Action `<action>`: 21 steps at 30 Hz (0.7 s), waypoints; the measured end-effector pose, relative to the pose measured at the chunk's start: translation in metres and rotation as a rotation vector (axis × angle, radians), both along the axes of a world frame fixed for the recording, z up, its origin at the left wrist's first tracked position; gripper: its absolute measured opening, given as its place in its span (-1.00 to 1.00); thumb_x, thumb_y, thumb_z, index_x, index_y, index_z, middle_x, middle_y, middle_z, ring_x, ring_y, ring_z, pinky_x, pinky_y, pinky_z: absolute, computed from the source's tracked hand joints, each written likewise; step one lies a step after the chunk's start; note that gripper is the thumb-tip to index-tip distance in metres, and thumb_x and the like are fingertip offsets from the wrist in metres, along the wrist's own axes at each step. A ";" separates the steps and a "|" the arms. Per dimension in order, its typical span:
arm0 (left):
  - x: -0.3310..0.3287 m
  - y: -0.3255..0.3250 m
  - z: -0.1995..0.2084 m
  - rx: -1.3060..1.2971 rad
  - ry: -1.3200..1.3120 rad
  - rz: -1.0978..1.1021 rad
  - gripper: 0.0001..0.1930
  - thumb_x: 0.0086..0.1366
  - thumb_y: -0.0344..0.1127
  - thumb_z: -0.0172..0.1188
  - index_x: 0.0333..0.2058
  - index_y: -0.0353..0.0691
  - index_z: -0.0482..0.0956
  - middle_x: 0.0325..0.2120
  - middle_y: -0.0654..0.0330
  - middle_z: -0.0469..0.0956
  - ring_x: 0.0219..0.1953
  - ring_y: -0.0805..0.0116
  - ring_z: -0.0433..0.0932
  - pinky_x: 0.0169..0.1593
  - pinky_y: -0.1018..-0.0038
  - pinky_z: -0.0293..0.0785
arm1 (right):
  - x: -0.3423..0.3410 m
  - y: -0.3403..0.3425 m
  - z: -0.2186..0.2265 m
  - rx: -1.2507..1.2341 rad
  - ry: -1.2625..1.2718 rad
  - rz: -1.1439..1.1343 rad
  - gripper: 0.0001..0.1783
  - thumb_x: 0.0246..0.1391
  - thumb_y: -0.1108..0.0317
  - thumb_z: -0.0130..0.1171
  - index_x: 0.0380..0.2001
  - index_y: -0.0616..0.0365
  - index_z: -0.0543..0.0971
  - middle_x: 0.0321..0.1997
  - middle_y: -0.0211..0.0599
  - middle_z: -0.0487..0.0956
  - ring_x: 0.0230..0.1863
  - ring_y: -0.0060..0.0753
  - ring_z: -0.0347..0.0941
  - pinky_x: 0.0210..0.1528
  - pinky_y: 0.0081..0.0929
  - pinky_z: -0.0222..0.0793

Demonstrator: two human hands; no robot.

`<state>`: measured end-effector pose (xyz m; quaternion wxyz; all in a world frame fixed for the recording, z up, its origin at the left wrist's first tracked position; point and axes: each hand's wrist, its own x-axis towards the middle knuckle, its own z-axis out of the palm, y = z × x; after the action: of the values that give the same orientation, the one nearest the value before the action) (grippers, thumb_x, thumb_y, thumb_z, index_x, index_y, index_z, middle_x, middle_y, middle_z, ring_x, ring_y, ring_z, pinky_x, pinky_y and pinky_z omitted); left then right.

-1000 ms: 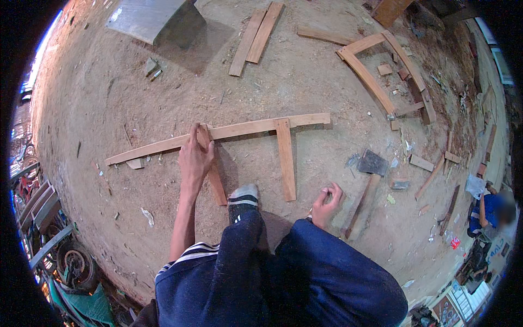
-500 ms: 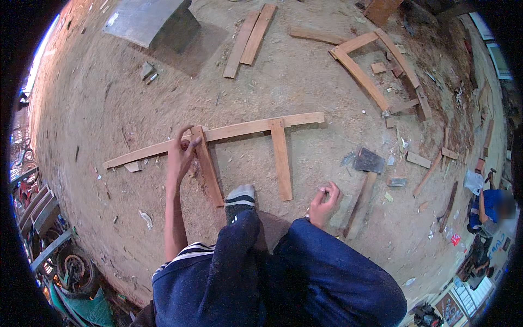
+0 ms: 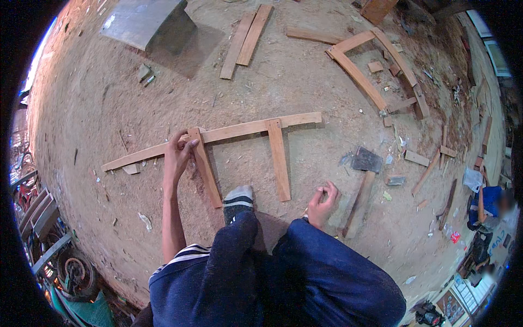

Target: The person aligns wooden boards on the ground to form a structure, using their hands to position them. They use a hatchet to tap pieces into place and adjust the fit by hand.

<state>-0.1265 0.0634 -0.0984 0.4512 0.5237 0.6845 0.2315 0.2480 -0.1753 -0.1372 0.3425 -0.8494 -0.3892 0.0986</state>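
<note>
A wooden frame lies on the dirt floor before me. It has a long, slightly curved strip (image 3: 234, 132) with two short slats, the left slat (image 3: 206, 169) and the right slat (image 3: 279, 163), joined across it and pointing toward me. My left hand (image 3: 177, 158) is closed on the frame at the left joint, its fingers bent over the long strip and its thumb by the slat's top. Beside my right knee, my right hand (image 3: 322, 206) hovers with fingers curled in; whatever they hold, if anything, is hidden. A hammer (image 3: 366, 163) with a broad dark head and wooden handle lies right of it.
Two planks (image 3: 248, 41) lie at the far middle, near a grey metal box (image 3: 143, 27). Another wooden frame (image 3: 359, 79) lies far right among offcuts. My socked foot (image 3: 238, 203) rests between the slats. At the right edge is another person (image 3: 490, 204); a motorcycle (image 3: 76, 272) stands lower left.
The fingers of my left hand have drawn slightly left and down at the joint, uncovering more of the slat's top. My right hand and the frame stay where they were.
</note>
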 end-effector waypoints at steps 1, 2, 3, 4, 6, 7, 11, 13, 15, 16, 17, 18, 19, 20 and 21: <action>-0.002 0.000 -0.001 -0.001 0.020 -0.008 -0.52 0.36 -0.27 0.38 0.16 -0.36 0.51 -0.48 0.20 0.66 -0.41 0.54 0.56 -0.33 0.50 0.50 | 0.000 -0.001 -0.001 -0.005 -0.016 0.009 -0.68 0.19 0.51 0.18 0.02 0.30 0.53 -0.25 -0.14 0.58 -0.05 -0.04 0.46 0.09 -0.12 0.37; -0.004 0.000 -0.002 -0.001 0.020 -0.009 -0.52 0.36 -0.27 0.38 0.16 -0.36 0.51 -0.48 0.20 0.66 -0.41 0.54 0.56 -0.33 0.50 0.50 | 0.000 -0.001 -0.003 -0.010 -0.032 0.018 -0.67 0.19 0.51 0.17 0.03 0.30 0.52 -0.26 -0.14 0.58 -0.05 -0.05 0.45 0.10 -0.13 0.36; -0.004 0.001 -0.002 0.004 0.033 -0.024 -0.53 0.36 -0.27 0.37 0.16 -0.36 0.52 -0.49 0.21 0.65 -0.42 0.55 0.56 -0.34 0.50 0.49 | 0.001 -0.002 -0.004 -0.010 -0.033 0.017 -0.67 0.19 0.51 0.17 0.03 0.30 0.52 -0.26 -0.14 0.58 -0.05 -0.05 0.45 0.10 -0.13 0.36; -0.004 0.001 -0.003 0.010 0.046 -0.039 -0.54 0.36 -0.28 0.37 0.16 -0.36 0.52 -0.50 0.22 0.64 -0.43 0.55 0.55 -0.35 0.51 0.48 | 0.002 -0.002 -0.005 -0.007 -0.039 0.015 -0.67 0.19 0.51 0.17 0.03 0.30 0.52 -0.27 -0.15 0.58 -0.05 -0.06 0.44 0.10 -0.13 0.36; 0.000 0.000 -0.001 0.010 0.036 -0.028 -0.54 0.36 -0.28 0.37 0.16 -0.36 0.52 -0.50 0.22 0.64 -0.43 0.55 0.55 -0.36 0.51 0.47 | 0.003 -0.003 -0.006 -0.005 -0.047 0.012 -0.67 0.19 0.51 0.17 0.03 0.30 0.52 -0.27 -0.16 0.58 -0.04 -0.06 0.44 0.11 -0.14 0.35; 0.004 0.000 0.001 0.010 0.025 -0.015 -0.54 0.36 -0.28 0.37 0.15 -0.36 0.52 -0.50 0.22 0.64 -0.43 0.55 0.55 -0.37 0.52 0.46 | 0.004 -0.004 -0.007 -0.006 -0.042 0.010 -0.67 0.19 0.51 0.17 0.03 0.30 0.52 -0.27 -0.16 0.57 -0.04 -0.07 0.44 0.11 -0.14 0.35; 0.006 -0.001 0.004 -0.005 0.027 0.011 -0.54 0.36 -0.29 0.37 0.15 -0.35 0.52 -0.51 0.23 0.64 -0.44 0.56 0.55 -0.37 0.53 0.45 | 0.004 -0.004 -0.008 -0.004 -0.051 0.022 -0.67 0.18 0.52 0.17 0.03 0.29 0.52 -0.27 -0.17 0.57 -0.03 -0.09 0.43 0.11 -0.14 0.35; 0.003 0.000 0.002 0.003 0.013 0.021 -0.54 0.36 -0.30 0.37 0.16 -0.34 0.51 -0.51 0.22 0.63 -0.45 0.56 0.55 -0.39 0.52 0.45 | 0.002 -0.002 -0.005 -0.013 -0.030 0.019 -0.66 0.18 0.53 0.17 0.04 0.29 0.52 -0.27 -0.17 0.57 -0.03 -0.09 0.43 0.11 -0.15 0.35; 0.002 -0.001 0.002 0.004 0.018 0.022 -0.54 0.37 -0.29 0.37 0.16 -0.33 0.51 -0.51 0.23 0.63 -0.45 0.56 0.55 -0.39 0.52 0.45 | 0.002 -0.002 -0.004 -0.023 -0.012 0.015 -0.66 0.17 0.54 0.17 0.04 0.28 0.52 -0.27 -0.17 0.58 -0.03 -0.09 0.43 0.10 -0.15 0.36; 0.003 -0.002 0.003 0.004 0.023 0.023 -0.55 0.37 -0.28 0.36 0.16 -0.32 0.52 -0.51 0.23 0.63 -0.45 0.56 0.54 -0.40 0.52 0.44 | 0.002 -0.002 -0.005 -0.019 -0.008 0.015 -0.65 0.17 0.54 0.17 0.04 0.27 0.52 -0.26 -0.17 0.58 -0.04 -0.09 0.44 0.10 -0.16 0.36; 0.003 -0.003 0.003 0.004 0.023 0.024 -0.55 0.37 -0.28 0.36 0.16 -0.32 0.52 -0.51 0.23 0.63 -0.45 0.56 0.54 -0.40 0.52 0.44 | 0.002 -0.002 -0.006 -0.014 -0.002 0.015 -0.65 0.16 0.55 0.18 0.04 0.27 0.52 -0.26 -0.17 0.58 -0.04 -0.09 0.44 0.09 -0.16 0.37; 0.003 -0.003 0.004 -0.017 0.073 -0.010 -0.52 0.38 -0.26 0.37 0.18 -0.30 0.50 -0.50 0.21 0.65 -0.45 0.54 0.56 -0.39 0.50 0.46 | 0.001 -0.002 -0.006 -0.013 0.002 0.016 -0.65 0.16 0.55 0.18 0.04 0.27 0.52 -0.26 -0.17 0.58 -0.04 -0.09 0.44 0.09 -0.16 0.37; 0.001 -0.004 0.007 -0.037 0.124 -0.043 -0.50 0.38 -0.24 0.37 0.21 -0.29 0.48 -0.49 0.19 0.66 -0.45 0.51 0.58 -0.39 0.49 0.48 | 0.001 -0.001 -0.005 -0.004 -0.026 0.021 -0.65 0.16 0.55 0.18 0.04 0.27 0.53 -0.25 -0.16 0.58 -0.05 -0.09 0.45 0.08 -0.15 0.38; 0.003 -0.010 0.008 -0.037 0.129 -0.040 -0.50 0.38 -0.24 0.37 0.21 -0.29 0.48 -0.49 0.19 0.66 -0.45 0.51 0.58 -0.39 0.49 0.48 | 0.001 -0.001 -0.004 0.006 -0.052 0.026 -0.66 0.16 0.55 0.18 0.03 0.27 0.53 -0.24 -0.15 0.58 -0.06 -0.09 0.45 0.06 -0.15 0.38; 0.016 -0.019 0.007 0.017 0.150 0.018 -0.46 0.37 -0.21 0.38 0.24 -0.26 0.45 -0.47 0.16 0.68 -0.44 0.47 0.61 -0.37 0.46 0.51 | 0.003 -0.001 -0.004 0.006 -0.056 0.026 -0.66 0.16 0.55 0.18 0.03 0.27 0.53 -0.24 -0.15 0.58 -0.06 -0.09 0.45 0.06 -0.15 0.38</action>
<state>-0.1103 0.0446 -0.0915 0.3920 0.5371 0.7192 0.2016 0.2507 -0.1758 -0.1408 0.3325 -0.8457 -0.4101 0.0779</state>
